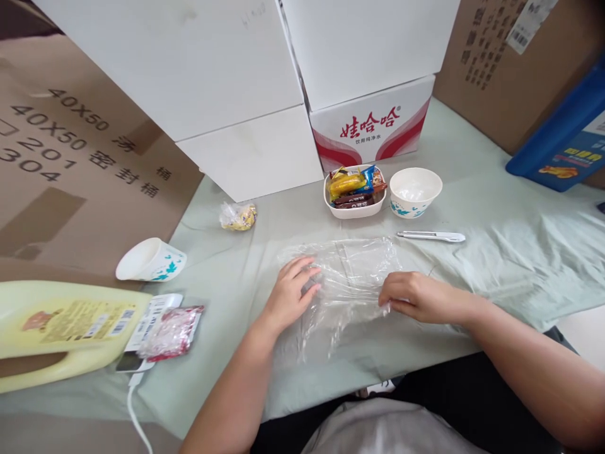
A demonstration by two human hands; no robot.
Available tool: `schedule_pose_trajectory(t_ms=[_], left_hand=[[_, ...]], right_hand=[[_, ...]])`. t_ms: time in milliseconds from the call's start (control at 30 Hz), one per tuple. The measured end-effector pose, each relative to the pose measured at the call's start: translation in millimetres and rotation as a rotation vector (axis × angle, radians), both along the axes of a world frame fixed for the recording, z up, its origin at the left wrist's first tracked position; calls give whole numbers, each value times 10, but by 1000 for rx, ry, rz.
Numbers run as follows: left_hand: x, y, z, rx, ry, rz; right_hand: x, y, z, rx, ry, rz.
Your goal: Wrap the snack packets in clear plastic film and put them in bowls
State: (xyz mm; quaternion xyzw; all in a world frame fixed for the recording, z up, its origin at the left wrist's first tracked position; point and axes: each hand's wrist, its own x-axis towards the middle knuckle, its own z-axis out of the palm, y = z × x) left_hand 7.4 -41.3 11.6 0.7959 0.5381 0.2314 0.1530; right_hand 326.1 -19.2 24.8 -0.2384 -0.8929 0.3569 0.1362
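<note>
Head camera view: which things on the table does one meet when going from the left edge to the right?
Yellow jug → tipped paper cup → small crumpled bag → left hand → white tray of snacks → right hand → white pen-like tool → blue box.

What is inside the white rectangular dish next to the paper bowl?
The white dish holds wrapped snacks: a yellow packet, a blue packet and dark brown bars. Anything beneath them, and the dish's bottom, is covered.
</note>
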Motion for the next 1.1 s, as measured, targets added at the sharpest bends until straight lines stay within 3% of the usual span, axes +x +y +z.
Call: schedule_pose_trajectory(t_ms=[100, 200, 233, 300, 400, 500, 600, 700, 800, 1000, 1100], left_hand=[[-58, -105, 243, -111, -320, -127], [-82, -201, 365, -398, -357, -343], [-65, -218, 351, -451, -317, -314], [4, -221, 262, -487, -280, -111], [115, -159, 109, -490, -453, 173], [113, -70, 56, -409, -656, 305], [14, 4, 35, -295, -614, 431], [-62, 52, -18, -243, -343, 549], [-64, 77, -54, -222, -90, 612], [-34, 91, -34, -215, 57, 631], [-30, 55, -43, -296, 62, 577]], right_hand=[[48, 46, 2, -69, -13, -125], [26, 66, -20, -131, 5, -219], [17, 69, -27, -156, 24, -239], [7, 71, -39, -206, 71, -274], [10, 80, -69, -302, 165, -347], [6, 122, -128, -460, 286, -462], [-22, 203, -222, -534, 336, -625], [-58, 257, -309, -453, 319, -735], [-94, 215, -329, -289, 280, -679], [-150, 98, -281, 158, 7, -522], [-73, 159, -268, 300, -79, -544]])
